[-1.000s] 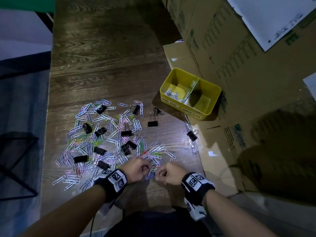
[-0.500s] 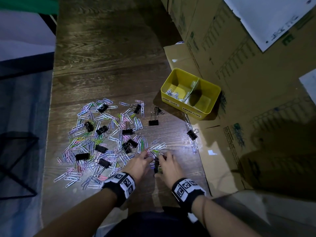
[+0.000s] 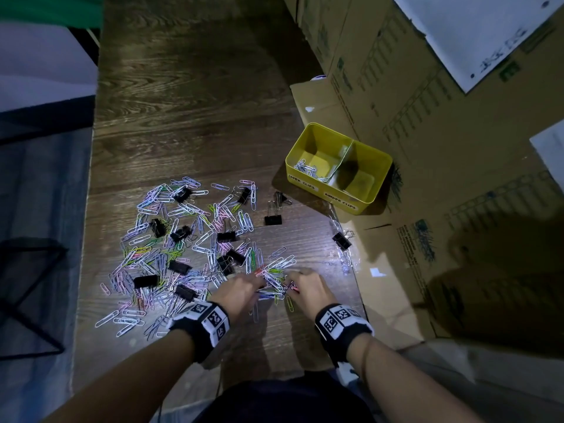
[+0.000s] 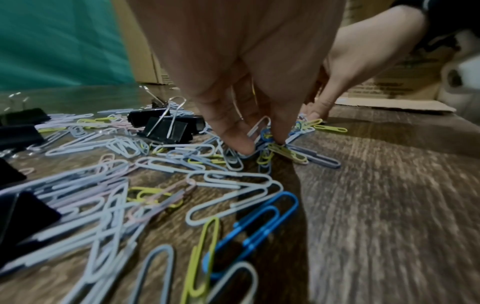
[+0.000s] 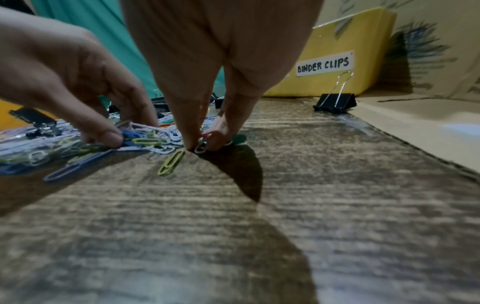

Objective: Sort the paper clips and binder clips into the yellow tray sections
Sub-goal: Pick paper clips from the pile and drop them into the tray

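Pinching coloured wire paper clips (image 3: 276, 283) off the dark wooden tabletop (image 3: 189, 117), left hand (image 3: 241, 290) and right hand (image 3: 308, 290) each close fingertips on several. Tangled clips could snag and drop short of the yellow 2-section metal tray (image 3: 308, 190), well apart; black folding binder clips (image 3: 273, 219) lie untouched.

The wooden tabletop (image 3: 183, 117) carries about thirteen black binder clips (image 3: 272, 220), paper clips (image 3: 220, 187) too many to count, certainly well over a hundred, and one yellow tray (image 3: 322, 195) at its right edge, with two sections, one holding a small bunch of paper clips.
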`<action>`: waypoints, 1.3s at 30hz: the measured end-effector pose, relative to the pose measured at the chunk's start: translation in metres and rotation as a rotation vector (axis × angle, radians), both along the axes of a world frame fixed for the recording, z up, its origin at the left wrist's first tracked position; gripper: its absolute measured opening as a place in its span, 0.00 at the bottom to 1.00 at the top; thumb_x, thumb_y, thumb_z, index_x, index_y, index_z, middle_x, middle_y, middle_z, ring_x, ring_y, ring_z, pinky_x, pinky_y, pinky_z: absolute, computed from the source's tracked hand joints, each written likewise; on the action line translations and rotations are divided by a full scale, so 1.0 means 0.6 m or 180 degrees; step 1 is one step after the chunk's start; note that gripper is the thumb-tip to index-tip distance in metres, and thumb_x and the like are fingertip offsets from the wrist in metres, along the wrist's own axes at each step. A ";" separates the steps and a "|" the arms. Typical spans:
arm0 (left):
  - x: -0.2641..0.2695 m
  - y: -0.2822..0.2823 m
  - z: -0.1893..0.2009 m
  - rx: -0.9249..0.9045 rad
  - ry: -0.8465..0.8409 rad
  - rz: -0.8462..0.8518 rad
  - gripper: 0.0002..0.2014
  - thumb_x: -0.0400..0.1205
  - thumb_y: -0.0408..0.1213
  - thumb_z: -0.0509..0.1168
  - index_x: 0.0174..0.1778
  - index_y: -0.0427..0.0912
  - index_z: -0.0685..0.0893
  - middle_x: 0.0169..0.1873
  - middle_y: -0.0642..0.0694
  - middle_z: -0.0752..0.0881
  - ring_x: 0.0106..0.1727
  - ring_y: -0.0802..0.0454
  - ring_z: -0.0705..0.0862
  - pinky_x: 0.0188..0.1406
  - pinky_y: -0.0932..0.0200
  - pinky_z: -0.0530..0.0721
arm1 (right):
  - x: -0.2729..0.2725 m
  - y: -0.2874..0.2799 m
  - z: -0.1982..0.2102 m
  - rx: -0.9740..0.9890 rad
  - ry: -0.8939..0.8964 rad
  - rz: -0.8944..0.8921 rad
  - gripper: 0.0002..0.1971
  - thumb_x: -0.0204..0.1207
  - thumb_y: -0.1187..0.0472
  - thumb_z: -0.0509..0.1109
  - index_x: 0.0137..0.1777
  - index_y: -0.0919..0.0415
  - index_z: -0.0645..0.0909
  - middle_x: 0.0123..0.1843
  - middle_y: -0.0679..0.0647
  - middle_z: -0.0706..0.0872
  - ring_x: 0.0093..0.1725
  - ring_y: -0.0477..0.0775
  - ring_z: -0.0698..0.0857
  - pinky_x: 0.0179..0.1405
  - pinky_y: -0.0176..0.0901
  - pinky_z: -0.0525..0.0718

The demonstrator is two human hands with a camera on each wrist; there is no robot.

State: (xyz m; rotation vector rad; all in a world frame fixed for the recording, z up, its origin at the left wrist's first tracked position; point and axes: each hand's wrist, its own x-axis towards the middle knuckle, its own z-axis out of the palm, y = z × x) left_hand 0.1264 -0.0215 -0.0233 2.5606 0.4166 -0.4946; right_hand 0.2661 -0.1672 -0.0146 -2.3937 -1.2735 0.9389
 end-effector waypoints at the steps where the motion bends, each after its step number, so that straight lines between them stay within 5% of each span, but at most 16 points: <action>1: -0.002 -0.002 -0.003 0.0077 0.0018 -0.0094 0.13 0.81 0.35 0.61 0.62 0.43 0.79 0.54 0.43 0.83 0.55 0.44 0.82 0.52 0.48 0.83 | -0.001 0.002 0.001 0.0027 -0.0005 -0.0027 0.10 0.76 0.66 0.68 0.56 0.56 0.81 0.67 0.58 0.80 0.60 0.59 0.83 0.59 0.44 0.81; 4: -0.001 -0.015 -0.004 0.0263 0.0031 -0.0165 0.11 0.83 0.36 0.60 0.59 0.42 0.80 0.53 0.45 0.81 0.53 0.45 0.83 0.47 0.50 0.85 | -0.003 0.008 0.003 -0.0070 0.0004 -0.0010 0.12 0.76 0.69 0.65 0.56 0.56 0.81 0.64 0.61 0.80 0.56 0.63 0.83 0.55 0.50 0.84; 9: 0.004 -0.014 0.001 0.0397 -0.0012 -0.0186 0.08 0.82 0.34 0.59 0.50 0.36 0.81 0.47 0.40 0.84 0.49 0.42 0.83 0.46 0.47 0.84 | 0.008 0.013 -0.009 0.0023 0.0011 0.0024 0.12 0.74 0.68 0.66 0.53 0.56 0.84 0.59 0.57 0.85 0.50 0.59 0.86 0.48 0.41 0.85; 16: 0.022 0.045 0.062 -0.0687 -0.0170 0.0367 0.05 0.78 0.39 0.69 0.46 0.44 0.88 0.41 0.47 0.89 0.40 0.50 0.86 0.42 0.58 0.83 | 0.053 0.018 0.007 0.0481 0.0754 -0.0850 0.10 0.71 0.65 0.74 0.51 0.55 0.89 0.43 0.55 0.90 0.39 0.49 0.87 0.46 0.34 0.85; 20: 0.060 0.084 0.136 -0.1697 0.0202 0.1125 0.03 0.73 0.41 0.72 0.41 0.52 0.89 0.36 0.49 0.90 0.36 0.49 0.87 0.41 0.49 0.87 | 0.080 0.014 0.046 0.1122 0.1627 -0.1687 0.12 0.66 0.70 0.79 0.36 0.49 0.90 0.33 0.44 0.91 0.35 0.44 0.88 0.42 0.35 0.86; 23: 0.117 0.117 0.194 -0.2028 -0.0307 0.1507 0.06 0.66 0.43 0.75 0.38 0.50 0.91 0.35 0.44 0.91 0.36 0.37 0.87 0.42 0.40 0.84 | 0.103 0.020 0.088 0.1637 0.2011 -0.2143 0.17 0.64 0.75 0.79 0.32 0.47 0.90 0.34 0.44 0.91 0.36 0.44 0.88 0.42 0.35 0.85; 28: 0.259 0.162 0.242 -0.2380 -0.1020 0.1376 0.05 0.70 0.29 0.73 0.40 0.39 0.88 0.26 0.47 0.88 0.27 0.56 0.84 0.33 0.65 0.85 | 0.152 0.050 0.159 0.2613 0.2117 -0.2419 0.19 0.63 0.80 0.77 0.32 0.51 0.90 0.36 0.46 0.91 0.36 0.44 0.87 0.44 0.41 0.87; 32: 0.373 0.171 0.216 -0.2079 -0.1136 0.1338 0.07 0.72 0.26 0.73 0.43 0.39 0.87 0.26 0.51 0.87 0.25 0.62 0.83 0.29 0.70 0.81 | 0.204 0.090 0.194 0.3003 0.1922 -0.2413 0.19 0.63 0.79 0.77 0.33 0.50 0.91 0.36 0.46 0.91 0.37 0.48 0.88 0.48 0.52 0.87; 37: 0.442 0.165 0.175 -0.0734 -0.0668 0.0971 0.10 0.74 0.37 0.74 0.50 0.40 0.88 0.35 0.47 0.84 0.40 0.51 0.84 0.31 0.75 0.70 | 0.277 0.141 0.219 0.3029 0.1553 -0.2411 0.13 0.64 0.76 0.78 0.36 0.55 0.89 0.34 0.47 0.91 0.36 0.50 0.88 0.43 0.45 0.88; 39: 0.444 0.164 0.161 -0.0633 -0.0537 0.0927 0.10 0.75 0.36 0.72 0.51 0.40 0.88 0.38 0.47 0.86 0.42 0.56 0.81 0.37 0.76 0.69 | 0.305 0.162 0.211 0.2809 0.1344 -0.2344 0.11 0.65 0.74 0.79 0.37 0.55 0.88 0.34 0.50 0.91 0.34 0.49 0.88 0.39 0.40 0.86</action>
